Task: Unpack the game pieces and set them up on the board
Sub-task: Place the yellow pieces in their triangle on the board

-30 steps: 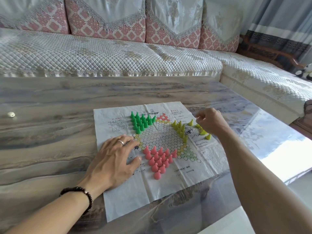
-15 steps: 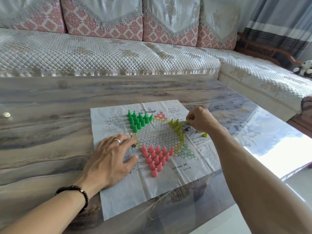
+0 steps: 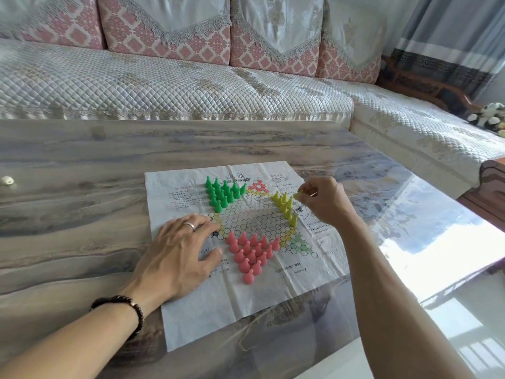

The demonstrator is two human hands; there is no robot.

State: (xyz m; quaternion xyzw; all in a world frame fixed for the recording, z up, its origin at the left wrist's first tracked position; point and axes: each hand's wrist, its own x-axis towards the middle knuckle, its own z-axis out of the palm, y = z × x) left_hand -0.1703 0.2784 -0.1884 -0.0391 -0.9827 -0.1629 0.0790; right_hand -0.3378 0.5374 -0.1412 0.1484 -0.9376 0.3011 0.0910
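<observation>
The tabletop (image 3: 82, 165) carried the paper board (image 3: 191, 310), red pieces (image 3: 252, 253) and green pieces (image 3: 222, 191) set. The left hand (image 3: 177, 250) lay flat, fingers spread, on the board; the right hand (image 3: 322, 201) pinched a yellow piece (image 3: 296, 195) beside the yellow cluster (image 3: 285, 205).

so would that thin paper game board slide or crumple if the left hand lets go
Probably yes. The creased white paper game board looks thin and floppy, lying on a glossy table, so it may slide. The left hand pressing flat on it likely steadies it.
</observation>
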